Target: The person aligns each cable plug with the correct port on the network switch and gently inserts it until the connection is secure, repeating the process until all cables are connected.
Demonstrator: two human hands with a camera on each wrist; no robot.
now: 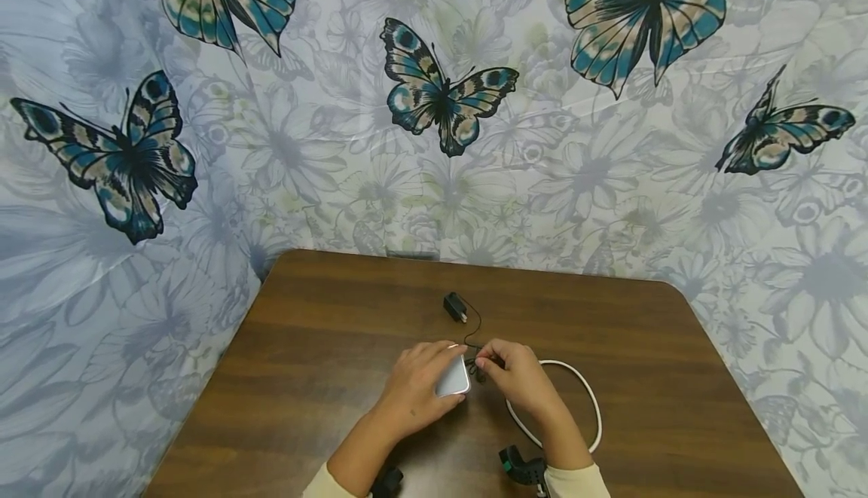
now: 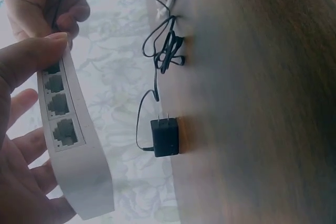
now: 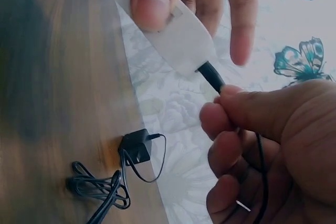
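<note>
A white network switch (image 1: pixel 453 379) is held above the table by my left hand (image 1: pixel 417 389), thumb on one side and fingers on the other. In the left wrist view, a row of several Ethernet ports (image 2: pixel 65 131) runs along its edge, part of it under the left thumb. My right hand (image 1: pixel 521 379) pinches the black power plug (image 3: pixel 211 78) between thumb and index finger. The plug meets the switch's narrow end; how deep it sits cannot be seen. From it a thin black cord (image 3: pixel 262 177) runs across the right palm.
The cord's bundled part (image 2: pixel 169 51) lies on the brown wooden table (image 1: pixel 325 302), with its black power adapter (image 1: pixel 455 307) farther back, prongs exposed. A white cable (image 1: pixel 595 400) loops beside and behind the right forearm. A butterfly-patterned cloth (image 1: pixel 305 144) hangs beyond the table's far edge.
</note>
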